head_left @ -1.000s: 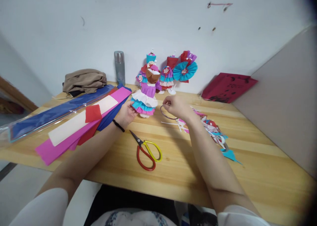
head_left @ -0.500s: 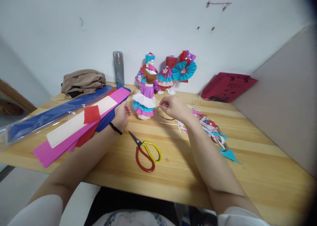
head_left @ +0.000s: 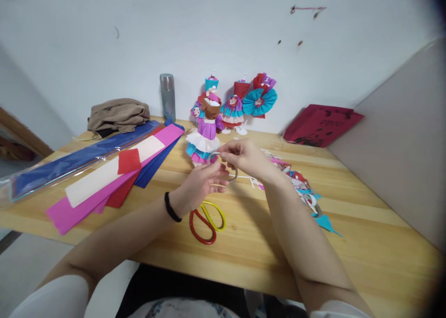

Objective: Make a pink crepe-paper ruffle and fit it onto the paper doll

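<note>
Pinched in the fingers of my right hand is a thin grey ring that looks like a narrow roll of tape. Beside it, my left hand is open with its fingers apart, reaching to the ring's near side; whether it touches the ring I cannot tell. Just behind both hands stands a small dress form in a tiered crepe-paper dress, its hem partly hidden. Scissors with one red and one yellow handle lie in front, their blades covered by my left hand.
Crepe-paper strips and a plastic-wrapped blue pack lie at left. Behind them are a brown cloth and a grey flask. More paper dresses stand by the wall. Paper scraps and a red bag are at right.
My left hand has moved right and nearer, its curled fingers now spread beside the ring. My right hand has brought the ring slightly left and raised it in front of the dress.
</note>
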### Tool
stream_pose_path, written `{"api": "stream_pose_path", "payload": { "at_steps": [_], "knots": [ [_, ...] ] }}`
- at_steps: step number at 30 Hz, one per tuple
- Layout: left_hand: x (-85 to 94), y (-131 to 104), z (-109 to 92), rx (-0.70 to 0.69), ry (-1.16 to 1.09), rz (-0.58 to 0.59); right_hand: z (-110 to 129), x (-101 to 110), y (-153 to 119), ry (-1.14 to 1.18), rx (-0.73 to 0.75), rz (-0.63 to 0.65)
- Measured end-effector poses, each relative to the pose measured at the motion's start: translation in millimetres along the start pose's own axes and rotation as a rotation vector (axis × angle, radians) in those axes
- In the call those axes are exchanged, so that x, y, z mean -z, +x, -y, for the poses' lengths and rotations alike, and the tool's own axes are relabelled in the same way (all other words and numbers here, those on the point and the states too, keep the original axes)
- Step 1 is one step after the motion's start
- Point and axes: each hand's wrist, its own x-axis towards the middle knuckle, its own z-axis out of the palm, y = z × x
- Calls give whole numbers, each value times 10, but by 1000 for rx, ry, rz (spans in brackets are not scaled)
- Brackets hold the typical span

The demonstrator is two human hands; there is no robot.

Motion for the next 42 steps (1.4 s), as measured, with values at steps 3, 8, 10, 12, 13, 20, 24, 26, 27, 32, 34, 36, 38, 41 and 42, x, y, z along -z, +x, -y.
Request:
{"api": "stream_pose_path", "payload": {
  "at_steps": [3,8,10,12,13,20,24,26,27,32,34,36,38,41,42],
  "knots": [
    [-14,-47,12,-83,38,14,57,-67,-31,63,16,43],
    [-10,-123,-10,-80,135,-21,111,-166,-65,10,39,89],
    [21,-139,-30,-70,154,-65,112,-188,-64,-27,65,84],
    [70,-161,-66,-91,185,-92,108,-193,-59,-89,76,49],
    [98,-176,-93,-110,201,-99,105,-191,-57,-124,73,23],
    [357,-284,-311,-164,189,-134,93,-157,-44,-221,16,-103],
    [534,-286,-377,-202,176,-117,82,-157,-52,-249,-40,-145],
    [609,-296,-422,-220,172,-103,85,-223,-100,-268,-18,27],
    [640,-305,-450,-220,167,-92,88,-285,-141,-280,2,142],
    [761,-352,-587,-134,136,-40,62,-768,-468,-411,53,396],
    [795,-358,-622,-99,120,-26,19,-918,-583,-509,61,417],
    [814,-360,-651,-84,98,-33,-33,-977,-650,-530,66,415],
    [819,-361,-677,-74,74,-58,-86,-943,-669,-456,66,394],
    [816,-365,-711,-51,41,-81,-169,-797,-662,-221,-26,349],
    [818,-367,-719,-38,32,-82,-202,-745,-664,-99,-74,336]
  ]
}}
